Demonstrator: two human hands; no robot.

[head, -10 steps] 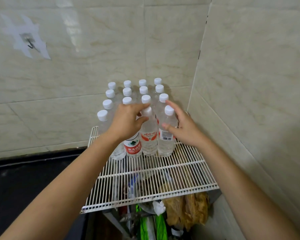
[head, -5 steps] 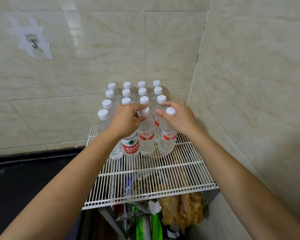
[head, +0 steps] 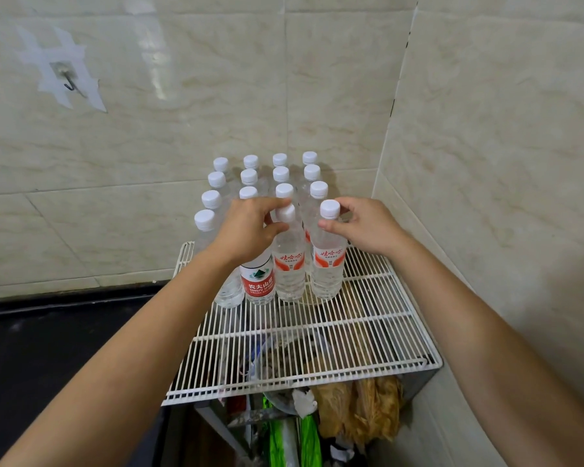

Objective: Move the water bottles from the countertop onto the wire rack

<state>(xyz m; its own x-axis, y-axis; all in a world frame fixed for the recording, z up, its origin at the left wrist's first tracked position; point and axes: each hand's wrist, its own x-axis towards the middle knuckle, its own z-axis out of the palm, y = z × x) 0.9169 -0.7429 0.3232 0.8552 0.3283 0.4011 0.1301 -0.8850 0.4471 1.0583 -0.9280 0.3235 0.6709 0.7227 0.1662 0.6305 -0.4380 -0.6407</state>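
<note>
Several clear water bottles with white caps stand in rows on the back half of a white wire rack (head: 368, 335) in the wall corner. My left hand (head: 246, 230) grips the neck of a front-row bottle (head: 288, 261) with an orange label and also covers the top of the red-labelled bottle (head: 257, 281) beside it. My right hand (head: 364, 227) pinches the neck of the front right bottle (head: 327, 261), just under its cap. All the bottles stand upright on the rack.
Tiled walls close in behind and on the right. A black countertop (head: 48, 348) lies to the left of the rack. Under the rack sit bags and green packets (head: 284, 439). A hook (head: 69, 80) is taped high on the left wall.
My right hand rose from the side of the front right bottle to its neck. The left hand stayed on its bottle's neck. The view shifted slightly.
</note>
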